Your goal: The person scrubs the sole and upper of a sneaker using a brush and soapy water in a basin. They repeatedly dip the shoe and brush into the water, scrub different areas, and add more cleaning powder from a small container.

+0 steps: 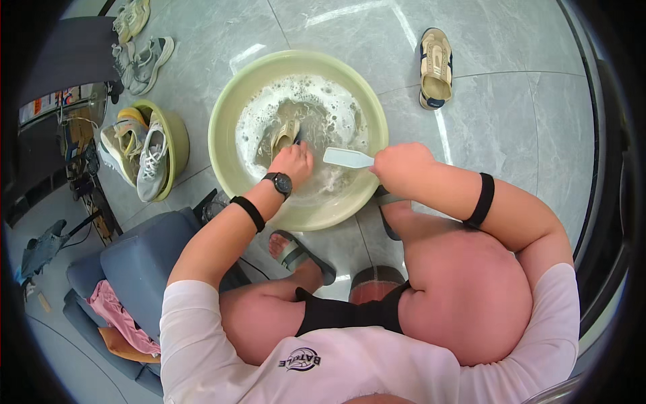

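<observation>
A large pale green plastic basin (pixel 298 224) holds murky water with white suds. In it, my left hand (pixel 295 164) grips a beige shoe (pixel 285 136) that is partly under water; its lower part is hidden. My right hand (pixel 404 166) is closed around the handle of a white brush (pixel 348 157), over the basin's right side. The brush lies flat side up, its bristles out of sight, a little to the right of my left hand and apart from the shoe. A beige and navy sneaker (pixel 435 68) stands on the tiles beyond the basin at the right.
A smaller green bucket (pixel 179 151) with several sneakers stands left of the basin. Grey sneakers (pixel 146 65) and another pale pair (pixel 131 20) are on the floor at the upper left. A blue sofa (pixel 146 262) with a pink cloth (pixel 118 313) stands at the lower left.
</observation>
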Demonstrator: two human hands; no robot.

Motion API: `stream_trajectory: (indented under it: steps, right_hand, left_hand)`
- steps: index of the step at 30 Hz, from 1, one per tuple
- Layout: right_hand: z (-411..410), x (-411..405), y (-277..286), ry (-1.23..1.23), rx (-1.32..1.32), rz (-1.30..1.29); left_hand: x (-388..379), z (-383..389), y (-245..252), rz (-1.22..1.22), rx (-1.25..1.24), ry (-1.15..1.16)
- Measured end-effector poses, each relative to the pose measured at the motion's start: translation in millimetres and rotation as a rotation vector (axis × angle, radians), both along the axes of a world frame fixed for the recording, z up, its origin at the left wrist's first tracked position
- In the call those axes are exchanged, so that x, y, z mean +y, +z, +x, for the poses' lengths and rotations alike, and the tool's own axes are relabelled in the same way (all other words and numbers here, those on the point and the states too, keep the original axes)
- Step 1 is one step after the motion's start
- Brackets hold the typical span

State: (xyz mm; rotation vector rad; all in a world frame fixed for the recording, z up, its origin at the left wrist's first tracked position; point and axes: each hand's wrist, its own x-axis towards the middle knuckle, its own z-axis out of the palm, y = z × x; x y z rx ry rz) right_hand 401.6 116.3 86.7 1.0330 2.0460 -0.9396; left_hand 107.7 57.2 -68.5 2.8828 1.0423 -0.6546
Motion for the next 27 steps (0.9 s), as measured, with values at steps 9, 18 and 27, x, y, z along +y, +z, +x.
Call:
stream_trajectory:
  steps: [9, 18, 27]
  right_hand:
    - [15.1, 1.7, 6.2, -0.053, 0.046, 0.048]
    - [11.4, 2.6, 12.2, -0.078, 0.002, 0.044]
    - [5.5, -2.7, 3.4, -0.036, -0.052, 0.008]
  left_hand:
    - [34.1, -13.4, 115.7, -0.058, -0.41, 0.377]
    - [39.0, -27.7, 132.0, 0.164, -0.379, 0.238]
    - [0.2, 3.3, 2.9, 0.121, -0.045, -0.04]
